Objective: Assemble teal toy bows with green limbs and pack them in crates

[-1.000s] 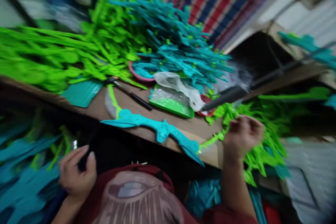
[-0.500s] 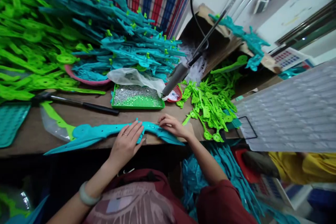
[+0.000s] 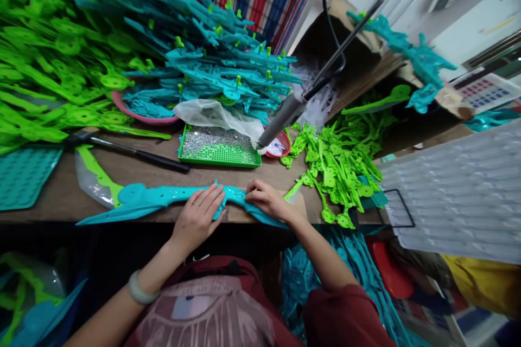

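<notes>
A long turquoise plastic piece, curved like a toy bow [image 3: 158, 195], lies along the near edge of the bench, with small holes and shiny specks on its top. My left hand [image 3: 199, 209] rests across its middle, fingers over the top and thumb at the near side, holding it. Over the piece's right part, my right hand [image 3: 266, 200] has its fingers curled together in a pinch; what they hold, if anything, is hidden. Just beyond stands a green tray [image 3: 220, 161] of small silvery metal parts. A grey powered screwdriver [image 3: 280, 119] hangs with its tip near the tray's right corner.
A hammer [image 3: 138, 157] lies at left beside a teal ribbed tray [image 3: 26, 179]. Turquoise parts [image 3: 228, 73] and lime-green parts [image 3: 49, 76] are heaped behind. A red basket [image 3: 280, 146] and more green parts [image 3: 331, 165] sit at right, near a grey ribbed panel [image 3: 456, 190].
The view has shifted slightly, so the bench items sit a little further right. My hands keep nearly the same places on the turquoise piece; the right fingers look slightly more curled.
</notes>
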Motion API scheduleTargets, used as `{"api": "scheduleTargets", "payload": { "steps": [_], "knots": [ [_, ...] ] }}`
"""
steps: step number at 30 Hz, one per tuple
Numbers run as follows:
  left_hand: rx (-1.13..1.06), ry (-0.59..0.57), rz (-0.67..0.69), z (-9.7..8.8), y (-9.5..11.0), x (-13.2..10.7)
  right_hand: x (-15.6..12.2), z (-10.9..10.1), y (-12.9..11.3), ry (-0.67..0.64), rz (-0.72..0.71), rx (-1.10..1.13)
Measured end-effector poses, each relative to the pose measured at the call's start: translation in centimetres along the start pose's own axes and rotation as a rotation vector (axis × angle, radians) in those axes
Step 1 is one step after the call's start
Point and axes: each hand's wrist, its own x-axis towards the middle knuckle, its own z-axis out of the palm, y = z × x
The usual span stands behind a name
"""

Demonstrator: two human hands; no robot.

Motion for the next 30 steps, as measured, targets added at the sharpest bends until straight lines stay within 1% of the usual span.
{"api": "scheduleTargets", "payload": {
  "steps": [3,5,7,10,12,13,15,17,20,22,25,28,30],
  "knots": [
    [-0.033,0.04,-0.003,-0.3,0.0,-0.1,-0.2,0.0,-0.7,0.058,0.03,0.065],
    [-0.034,0.067,0.018,-1.0,-0.1,0.1,-0.6,-0.3,-2.4,0.123,0.079,0.016],
    [-0.034,0.073,0.056,-2.2,-0.4,0.9,-1.3,-1.0,-4.8,0.148,0.128,-0.154],
    [-0.079,0.044,0.09,-4.2,-1.5,3.1,-2.7,-2.4,-8.4,0.13,0.165,-0.469],
    [-0.11,0.003,0.089,-5.3,-2.4,4.9,-3.5,-3.2,-9.9,0.185,0.194,-0.591],
    [-0.118,-0.024,0.086,-5.7,-2.8,5.7,-3.8,-3.5,-10.3,0.227,0.206,-0.629],
    [-0.124,-0.081,0.088,-6.1,-3.5,7.3,-4.3,-3.9,-10.3,0.298,0.219,-0.685],
    [-0.129,-0.132,0.088,-6.2,-4.1,8.6,-4.4,-4.2,-9.8,0.357,0.23,-0.724],
    [-0.152,-0.172,0.078,-6.1,-4.8,9.9,-4.0,-4.5,-8.9,0.432,0.248,-0.748],
    [-0.169,-0.19,0.069,-5.9,-5.2,10.5,-3.5,-4.9,-8.5,0.431,0.253,-0.762],
    [-0.164,-0.22,0.04,-5.5,-5.5,11.3,-2.9,-5.7,-7.9,0.396,0.249,-0.767],
    [-0.151,-0.237,0.003,-5.2,-4.9,11.8,-2.6,-6.6,-7.3,0.377,0.204,-0.73],
    [-0.141,-0.26,-0.001,-5.6,-4.5,12.0,-2.5,-7.3,-6.7,0.36,0.16,-0.695]
  ]
}}
